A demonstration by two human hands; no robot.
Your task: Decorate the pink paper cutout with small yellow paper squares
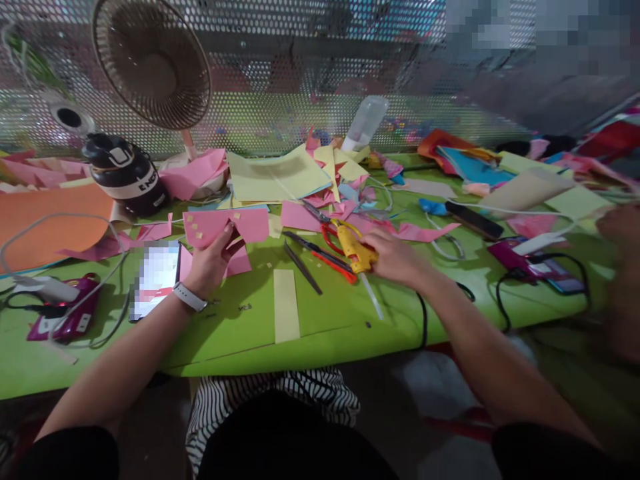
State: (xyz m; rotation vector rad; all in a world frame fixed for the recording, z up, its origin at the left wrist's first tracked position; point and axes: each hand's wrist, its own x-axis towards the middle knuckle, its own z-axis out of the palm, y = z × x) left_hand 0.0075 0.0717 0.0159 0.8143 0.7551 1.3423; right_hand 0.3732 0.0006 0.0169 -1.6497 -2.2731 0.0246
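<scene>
My left hand (213, 257) pinches a folded pink paper (207, 225) with several small yellow squares on it. My right hand (393, 257) is closed round a yellow glue gun (354, 248), whose pale glue stick points toward the front edge. Between my hands lie tweezers (303, 268), a dark and orange cutter (327, 259) and red-handled scissors (330, 233), the last partly behind the glue gun. A pale yellow paper strip (287, 307) lies on the green table (225, 347) near the front.
A phone (156, 283) lies left of my left hand. Behind are a fan (153, 67), a black bottle (125, 175), a clear bottle (367, 123) and scattered coloured paper. Power strips and cables sit at both sides. Another person's arm (623, 280) is at the far right.
</scene>
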